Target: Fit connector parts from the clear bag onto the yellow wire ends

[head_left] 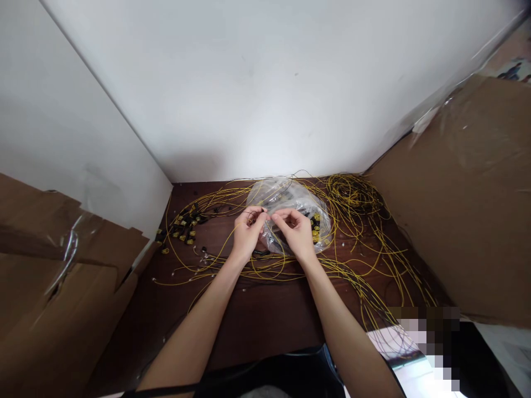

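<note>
My left hand and my right hand meet over a dark wooden table, fingertips pinched together on a thin yellow wire and a small part too tiny to make out. Just behind the hands lies a clear plastic bag with black and yellow connectors inside. Several yellow wires sprawl loose across the table around both hands.
A cluster of black and yellow connectors lies at the left. A coil of yellow wire sits at the back right. Cardboard sheets stand at the right and cardboard at the left; white walls close the back.
</note>
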Demonstrator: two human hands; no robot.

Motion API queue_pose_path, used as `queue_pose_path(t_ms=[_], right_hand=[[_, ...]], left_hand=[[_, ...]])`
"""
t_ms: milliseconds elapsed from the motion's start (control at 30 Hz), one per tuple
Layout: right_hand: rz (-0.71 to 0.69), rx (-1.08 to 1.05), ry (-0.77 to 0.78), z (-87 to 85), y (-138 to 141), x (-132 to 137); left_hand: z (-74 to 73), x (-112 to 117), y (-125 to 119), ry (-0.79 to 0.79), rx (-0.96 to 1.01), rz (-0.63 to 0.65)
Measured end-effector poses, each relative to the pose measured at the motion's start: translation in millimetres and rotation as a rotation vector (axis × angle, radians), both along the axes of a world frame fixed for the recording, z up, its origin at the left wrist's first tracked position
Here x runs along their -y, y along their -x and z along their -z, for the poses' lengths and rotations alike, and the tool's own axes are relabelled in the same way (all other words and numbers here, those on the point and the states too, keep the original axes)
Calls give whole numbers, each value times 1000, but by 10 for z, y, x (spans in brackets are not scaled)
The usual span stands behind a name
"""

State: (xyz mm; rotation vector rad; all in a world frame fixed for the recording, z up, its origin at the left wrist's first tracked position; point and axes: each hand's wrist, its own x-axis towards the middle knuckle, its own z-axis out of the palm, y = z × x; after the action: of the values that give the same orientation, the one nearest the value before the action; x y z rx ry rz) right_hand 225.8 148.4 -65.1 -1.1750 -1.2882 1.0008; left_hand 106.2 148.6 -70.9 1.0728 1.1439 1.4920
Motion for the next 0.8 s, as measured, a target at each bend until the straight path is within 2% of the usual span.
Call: queue_pose_path(t_ms=[167,267,533,700,800], right_hand=[[-2,-8,-32,-10,-24,-2],[5,22,-33,1,-40,-5],[48,87,-62,19,-55,-14],[153,-35,-36,19,-91,-41],[120,-92,-11,1,-85,-40]], left_hand=[[35,10,7,-111,-270,43],[45,19,12,-146,-360,98],[34,14,20,-136,-393,105],[44,15,12,-108,-386,107],[58,18,10,-101,-376,109]])
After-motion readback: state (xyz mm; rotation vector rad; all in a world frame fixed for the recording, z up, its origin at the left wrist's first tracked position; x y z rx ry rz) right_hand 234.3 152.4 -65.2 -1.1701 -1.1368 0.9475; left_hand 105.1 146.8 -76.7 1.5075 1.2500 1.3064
